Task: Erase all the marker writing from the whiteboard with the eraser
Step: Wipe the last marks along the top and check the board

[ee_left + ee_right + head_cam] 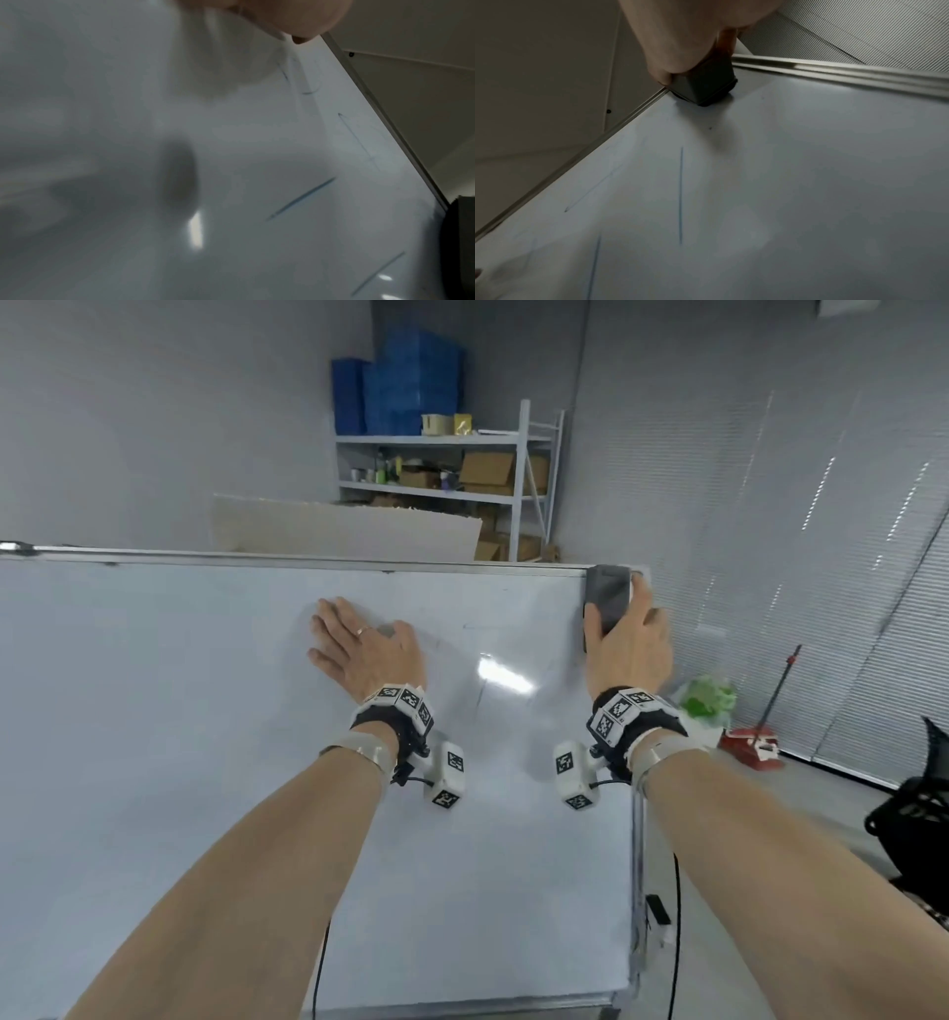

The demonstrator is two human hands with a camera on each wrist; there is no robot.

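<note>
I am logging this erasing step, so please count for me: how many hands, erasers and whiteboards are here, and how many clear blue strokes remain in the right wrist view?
Hands: 2, left hand lying flat, right hand gripping the eraser
Erasers: 1, eraser
Whiteboards: 1, whiteboard
Clear blue strokes: 2, long stroke, lower stroke; fainter traces not counted
Total: 6

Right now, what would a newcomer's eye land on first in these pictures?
The right hand grips a dark eraser in the whiteboard's top right corner, against the metal frame. The left hand lies flat on the board near its upper middle. Thin blue marker lines remain between the hands, clearest in the wrist views.
</note>
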